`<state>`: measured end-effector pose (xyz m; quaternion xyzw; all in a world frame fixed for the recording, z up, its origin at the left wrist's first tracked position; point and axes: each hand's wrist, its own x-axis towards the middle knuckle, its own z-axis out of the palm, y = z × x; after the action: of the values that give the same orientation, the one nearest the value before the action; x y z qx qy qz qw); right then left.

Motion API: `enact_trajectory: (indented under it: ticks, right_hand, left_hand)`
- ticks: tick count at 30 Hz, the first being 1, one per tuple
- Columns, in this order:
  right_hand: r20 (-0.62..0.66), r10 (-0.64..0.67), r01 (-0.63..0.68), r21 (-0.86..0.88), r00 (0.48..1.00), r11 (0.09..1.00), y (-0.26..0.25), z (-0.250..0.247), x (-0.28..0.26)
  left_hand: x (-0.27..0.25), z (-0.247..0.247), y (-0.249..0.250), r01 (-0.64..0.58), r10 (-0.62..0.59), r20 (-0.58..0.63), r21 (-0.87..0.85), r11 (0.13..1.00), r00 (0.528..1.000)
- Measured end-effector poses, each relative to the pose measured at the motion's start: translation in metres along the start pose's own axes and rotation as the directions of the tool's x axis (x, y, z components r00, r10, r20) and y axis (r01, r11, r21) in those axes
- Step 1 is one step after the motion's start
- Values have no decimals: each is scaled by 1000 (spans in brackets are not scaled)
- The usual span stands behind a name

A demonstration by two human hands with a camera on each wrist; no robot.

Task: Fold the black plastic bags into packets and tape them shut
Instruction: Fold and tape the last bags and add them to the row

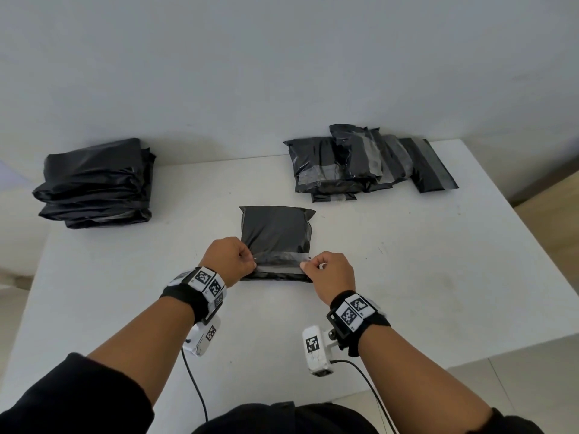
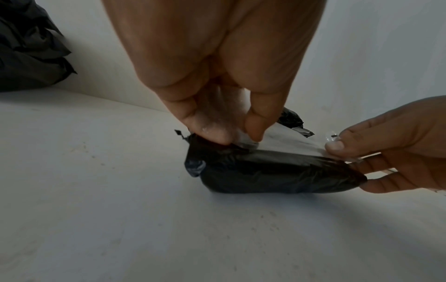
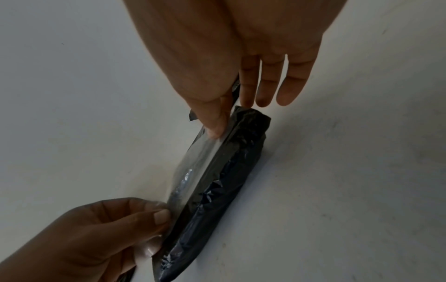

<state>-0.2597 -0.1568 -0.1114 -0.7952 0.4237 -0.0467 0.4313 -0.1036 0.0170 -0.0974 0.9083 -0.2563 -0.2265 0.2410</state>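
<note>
From my remote seat: the white table (image 1: 407,277) carries an unsealed stack (image 1: 94,186) at ten o'clock and taped packets (image 1: 354,164) at one o'clock, feed and output kept apart. At centre lies the black packet (image 1: 275,236) being sealed. Across its near edge stretches a clear tape strip (image 1: 279,268), pulled taut, I judge, to land without wrinkles. My left hand (image 1: 230,260) pinches one end between thumb and forefinger — my right hand (image 1: 329,274) pinches the other likewise, remaining fingers loose.
</note>
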Motion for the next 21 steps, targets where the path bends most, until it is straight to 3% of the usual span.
enact_trajectory:
  ticks: [8,12,17,21]
  right_hand:
    - [10,1,0,-41,1000,999,5,7,4]
    - [10,-2,2,-30,1000,1000,6,6,4]
    - [57,13,-13,-3,998,1000,8,1,2]
    - [103,2,-1,-3,995,1000,12,1,2]
  left_hand:
    - [2,6,-1,2,-2,-9,59,998,1000]
    - [-2,8,-13,-2,9,-93,74,997,996]
    - [-13,5,-33,207,-214,-37,-135,969,976]
    - [-19,10,-49,157,-164,8,-335,929,986]
